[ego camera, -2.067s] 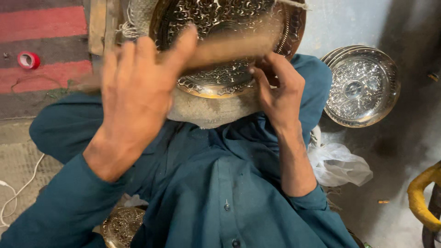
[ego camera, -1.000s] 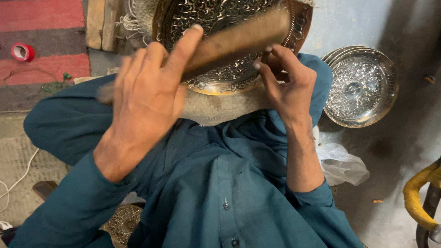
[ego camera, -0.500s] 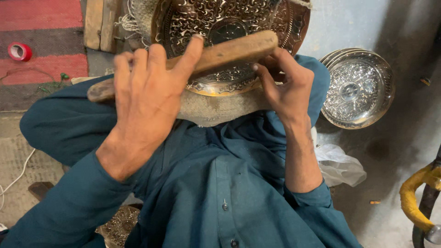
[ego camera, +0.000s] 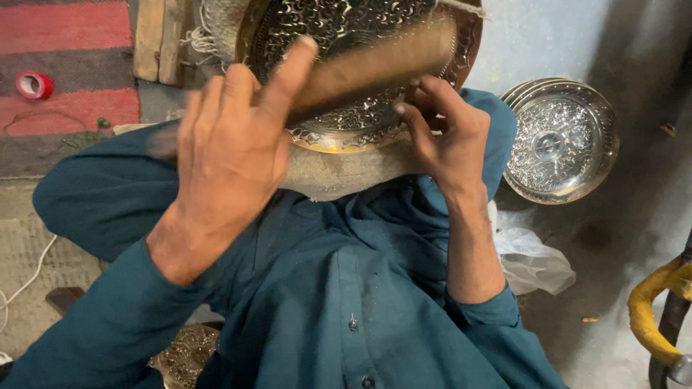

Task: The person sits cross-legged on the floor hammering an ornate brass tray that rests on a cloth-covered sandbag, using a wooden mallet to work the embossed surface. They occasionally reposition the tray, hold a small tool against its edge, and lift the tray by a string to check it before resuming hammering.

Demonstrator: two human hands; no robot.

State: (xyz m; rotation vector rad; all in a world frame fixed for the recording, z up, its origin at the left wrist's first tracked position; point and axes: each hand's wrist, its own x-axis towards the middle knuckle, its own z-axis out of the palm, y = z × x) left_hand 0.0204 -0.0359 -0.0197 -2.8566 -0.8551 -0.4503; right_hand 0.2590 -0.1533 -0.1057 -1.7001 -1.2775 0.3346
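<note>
While the engraved brass tray rests on his lap just ahead of both hands, the left hand grips a wooden stick slanting across it, and the right hand pinches the near rim.

Your wooden tool is motion-blurred; its handle end is hidden behind your left hand. The engraved tray is cut off by the top edge. The yellow pipe runs out at the right.
</note>
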